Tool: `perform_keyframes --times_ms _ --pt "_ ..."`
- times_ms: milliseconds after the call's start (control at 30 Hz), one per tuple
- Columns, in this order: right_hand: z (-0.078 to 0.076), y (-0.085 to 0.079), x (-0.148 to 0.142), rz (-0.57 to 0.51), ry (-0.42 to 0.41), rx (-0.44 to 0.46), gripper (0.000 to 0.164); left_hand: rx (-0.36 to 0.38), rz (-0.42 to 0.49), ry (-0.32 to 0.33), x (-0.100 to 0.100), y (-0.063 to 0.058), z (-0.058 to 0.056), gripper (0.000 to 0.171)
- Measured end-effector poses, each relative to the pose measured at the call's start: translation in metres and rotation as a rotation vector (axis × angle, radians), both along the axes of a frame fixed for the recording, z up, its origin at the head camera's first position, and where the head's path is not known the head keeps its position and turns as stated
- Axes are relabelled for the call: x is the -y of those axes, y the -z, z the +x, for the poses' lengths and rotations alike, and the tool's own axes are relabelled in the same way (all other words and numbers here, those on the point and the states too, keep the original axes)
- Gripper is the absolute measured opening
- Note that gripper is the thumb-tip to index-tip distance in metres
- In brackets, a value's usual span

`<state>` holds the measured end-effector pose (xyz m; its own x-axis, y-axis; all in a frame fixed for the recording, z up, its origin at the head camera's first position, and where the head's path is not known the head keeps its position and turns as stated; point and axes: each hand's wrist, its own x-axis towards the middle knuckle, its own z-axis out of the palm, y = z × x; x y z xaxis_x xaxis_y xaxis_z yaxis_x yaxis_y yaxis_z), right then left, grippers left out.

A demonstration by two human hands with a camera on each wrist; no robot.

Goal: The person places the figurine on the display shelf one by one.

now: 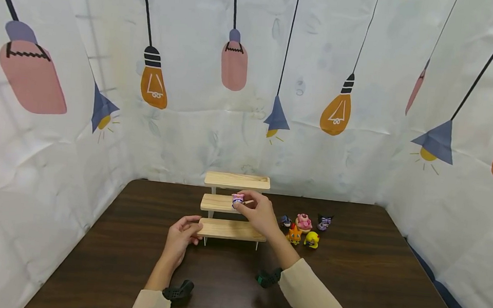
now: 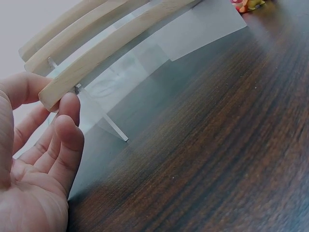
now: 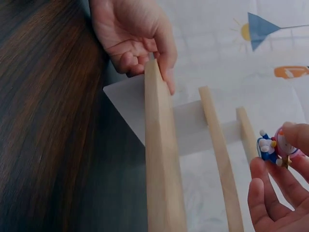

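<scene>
A three-tier display stand with pale wooden boards [image 1: 232, 229] and clear supports stands on the table. My left hand [image 1: 179, 238] pinches the left end of its lowest board [image 2: 104, 50] between thumb and fingers. In my right hand [image 1: 263, 216] is a small figurine [image 1: 237, 199], pink on the head and blue with white on the body, gripped between thumb and fingertips. It is in front of the middle board [image 1: 216, 202] in the head view. From the right wrist, the figurine [image 3: 268, 146] overlaps the end of the farthest board [image 3: 245, 126].
Right of the stand, several figurines sit grouped on the dark wooden table [image 1: 350, 280]: a pink one [image 1: 304, 222], an orange one [image 1: 294, 235], a yellow one [image 1: 312, 239], a dark purple one [image 1: 324, 223] and a blue one [image 1: 285, 221]. A lamp-printed cloth [image 1: 177, 143] surrounds the table.
</scene>
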<state>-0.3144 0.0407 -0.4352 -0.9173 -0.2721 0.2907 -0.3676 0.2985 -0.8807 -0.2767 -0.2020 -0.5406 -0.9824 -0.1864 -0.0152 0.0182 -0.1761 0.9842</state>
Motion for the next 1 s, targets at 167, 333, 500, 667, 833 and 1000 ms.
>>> perform_keyframes --times_ms 167,333,500,667,833,1000 --pt "-0.007 0.001 0.013 0.004 -0.017 0.020 0.033 -0.004 0.008 -0.002 0.000 0.000 0.001 0.032" --pt "-0.013 0.003 0.023 0.042 -0.017 0.028 0.036 -0.005 0.014 -0.002 0.000 -0.001 0.002 0.032" --pt "-0.018 0.004 0.031 0.048 -0.008 0.030 0.034 -0.007 0.016 0.002 -0.001 -0.001 0.002 0.032" --pt "-0.020 0.003 0.037 0.071 0.008 0.034 0.035 -0.010 0.016 0.002 -0.001 -0.001 0.001 0.032" --pt "-0.021 0.002 0.044 0.084 0.020 0.040 0.036 -0.011 0.017 0.002 0.000 -0.001 0.001 0.032" --pt "-0.022 0.003 0.051 0.080 0.021 0.041 0.035 -0.011 0.013 0.006 0.000 -0.001 0.001 0.033"
